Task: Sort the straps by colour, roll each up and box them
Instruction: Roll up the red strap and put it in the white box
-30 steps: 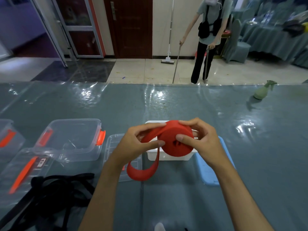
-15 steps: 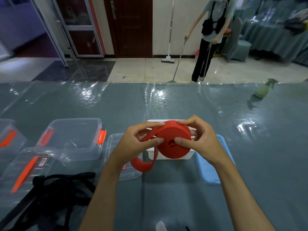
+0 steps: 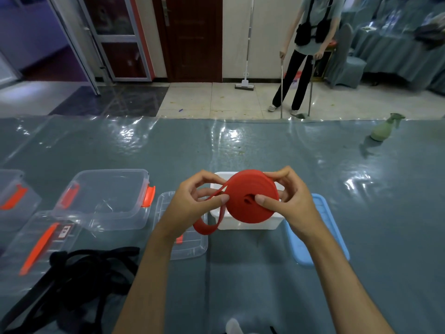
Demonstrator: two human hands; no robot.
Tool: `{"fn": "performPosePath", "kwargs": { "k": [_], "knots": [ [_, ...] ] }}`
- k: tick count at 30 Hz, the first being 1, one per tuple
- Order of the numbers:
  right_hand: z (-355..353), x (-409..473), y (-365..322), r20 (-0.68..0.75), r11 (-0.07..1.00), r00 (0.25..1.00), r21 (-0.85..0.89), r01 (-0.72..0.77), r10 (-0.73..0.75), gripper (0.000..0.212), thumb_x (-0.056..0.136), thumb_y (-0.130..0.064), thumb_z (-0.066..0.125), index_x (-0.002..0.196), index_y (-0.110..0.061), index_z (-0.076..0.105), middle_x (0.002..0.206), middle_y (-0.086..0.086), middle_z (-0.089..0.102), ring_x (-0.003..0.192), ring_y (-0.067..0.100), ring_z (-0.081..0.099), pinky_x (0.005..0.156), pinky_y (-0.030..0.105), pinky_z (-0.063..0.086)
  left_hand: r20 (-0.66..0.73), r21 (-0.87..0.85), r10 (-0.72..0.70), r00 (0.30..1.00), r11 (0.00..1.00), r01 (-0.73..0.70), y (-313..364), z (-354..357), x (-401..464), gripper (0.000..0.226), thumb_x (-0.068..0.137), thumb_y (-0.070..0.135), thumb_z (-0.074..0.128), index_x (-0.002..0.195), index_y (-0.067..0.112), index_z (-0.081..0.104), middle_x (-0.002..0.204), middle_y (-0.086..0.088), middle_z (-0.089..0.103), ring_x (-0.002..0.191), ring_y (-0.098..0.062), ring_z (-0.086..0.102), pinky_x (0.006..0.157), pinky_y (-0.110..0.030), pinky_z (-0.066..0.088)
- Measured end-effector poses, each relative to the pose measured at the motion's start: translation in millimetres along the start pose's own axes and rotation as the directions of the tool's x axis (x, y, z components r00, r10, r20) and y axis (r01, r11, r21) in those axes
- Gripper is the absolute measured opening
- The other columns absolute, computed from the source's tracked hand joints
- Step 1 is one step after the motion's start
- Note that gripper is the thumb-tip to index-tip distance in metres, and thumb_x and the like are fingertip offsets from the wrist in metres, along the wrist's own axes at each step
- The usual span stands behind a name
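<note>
Tangled black webbing straps lie unsorted at 8 o'clock, below the empty clear plastic box with orange latches. At centre, the left hand pinches the loose tail of the red webbing strap; the right hand grips the wound coil over the white plastic box. Rolling step judged nearly finished. Next: short tail to be wound in, coil lowered into box.

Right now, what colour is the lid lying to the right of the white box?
Light blue. The lid lies flat beside the white box, seen in the head view.
</note>
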State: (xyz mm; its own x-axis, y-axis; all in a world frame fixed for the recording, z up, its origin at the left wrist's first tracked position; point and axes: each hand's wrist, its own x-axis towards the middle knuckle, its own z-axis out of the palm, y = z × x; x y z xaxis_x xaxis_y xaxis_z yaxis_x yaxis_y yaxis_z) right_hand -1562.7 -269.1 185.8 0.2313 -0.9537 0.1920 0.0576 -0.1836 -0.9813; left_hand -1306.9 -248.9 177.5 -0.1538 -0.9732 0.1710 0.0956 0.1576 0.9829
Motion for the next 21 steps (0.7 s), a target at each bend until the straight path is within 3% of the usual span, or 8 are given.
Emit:
{"fn": "performPosePath", "kwargs": {
  "k": [3,5,7,9,10,13,16,21],
  "knots": [
    [0,0,1,0.076,0.997,0.995,0.016,-0.070,0.068,0.049,0.074,-0.023,0.094,0.105,-0.024,0.056,0.123,0.008,0.074,0.102,0.032,0.077,0.074,0.047,0.065,-0.028,-0.036,-0.008,1.000,0.999,0.007,-6,2,1,0.037,0.080,0.029,0.093,0.108,0.016,0.073,0.117,-0.010,0.075,0.105,-0.034,0.076,0.089,-0.040,0.062],
    [-2,2,0,0.145,0.992,0.982,-0.015,-0.124,0.125,0.054,0.075,-0.025,0.093,0.109,-0.027,0.051,0.109,0.012,0.078,0.092,0.032,0.077,0.071,0.038,0.064,-0.038,-0.052,-0.013,0.999,0.999,0.011,-10,5,0,0.036,0.078,0.030,0.094,0.106,0.017,0.074,0.116,-0.010,0.077,0.104,-0.032,0.076,0.089,-0.036,0.061],
    [-6,3,-1,0.203,0.986,0.965,-0.056,-0.159,0.167,0.066,0.076,-0.025,0.094,0.126,-0.039,0.053,0.102,0.011,0.080,0.093,0.030,0.078,0.076,0.031,0.063,-0.043,-0.065,-0.004,0.999,0.998,0.001,-14,8,-1,0.034,0.078,0.032,0.094,0.103,0.018,0.075,0.117,-0.009,0.076,0.104,-0.028,0.076,0.088,-0.031,0.060],
    [-9,4,-2,0.261,0.980,0.947,-0.102,-0.168,0.189,0.085,0.080,-0.020,0.092,0.145,-0.052,0.049,0.110,0.004,0.080,0.101,0.023,0.077,0.085,0.026,0.061,-0.053,-0.057,-0.006,0.999,0.998,0.003,-16,9,-1,0.033,0.077,0.035,0.094,0.100,0.019,0.076,0.120,-0.008,0.075,0.102,-0.026,0.076,0.086,-0.029,0.059],
    [-10,4,-2,0.281,0.980,0.941,-0.116,-0.164,0.191,0.085,0.081,-0.018,0.091,0.146,-0.053,0.050,0.114,0.000,0.079,0.105,0.019,0.076,0.087,0.023,0.059,-0.059,-0.048,-0.011,0.998,0.999,0.008,-16,10,-1,0.034,0.076,0.037,0.095,0.098,0.020,0.077,0.120,-0.007,0.074,0.101,-0.025,0.076,0.085,-0.028,0.059],
    [-10,6,-3,0.283,0.974,0.938,-0.168,-0.155,0.198,0.060,0.081,-0.023,0.090,0.133,-0.042,0.067,0.119,-0.007,0.077,0.108,0.013,0.074,0.084,0.020,0.059,-0.069,-0.010,-0.021,0.997,1.000,0.020,-18,13,0,0.035,0.073,0.041,0.096,0.096,0.022,0.078,0.116,-0.004,0.074,0.100,-0.025,0.075,0.084,-0.029,0.059],
    [-8,7,-3,0.269,0.966,0.934,-0.168,-0.195,0.236,0.035,0.082,-0.031,0.090,0.112,-0.033,0.072,0.115,-0.003,0.078,0.097,0.017,0.077,0.076,0.027,0.062,-0.050,0.012,-0.043,0.998,0.999,0.043,-19,13,0,0.035,0.073,0.040,0.096,0.095,0.020,0.078,0.111,-0.004,0.075,0.101,-0.029,0.075,0.085,-0.033,0.061],
    [-2,5,6,0.156,0.976,0.964,-0.069,-0.206,0.214,0.037,0.074,-0.036,0.090,0.104,-0.024,0.073,0.107,0.006,0.080,0.090,0.025,0.078,0.070,0.036,0.064,-0.077,-0.038,-0.065,0.995,0.997,0.062,-21,16,0,0.033,0.075,0.036,0.094,0.088,0.018,0.070,0.122,-0.002,0.069,0.103,-0.029,0.075,0.084,-0.035,0.061]
  ]
}}
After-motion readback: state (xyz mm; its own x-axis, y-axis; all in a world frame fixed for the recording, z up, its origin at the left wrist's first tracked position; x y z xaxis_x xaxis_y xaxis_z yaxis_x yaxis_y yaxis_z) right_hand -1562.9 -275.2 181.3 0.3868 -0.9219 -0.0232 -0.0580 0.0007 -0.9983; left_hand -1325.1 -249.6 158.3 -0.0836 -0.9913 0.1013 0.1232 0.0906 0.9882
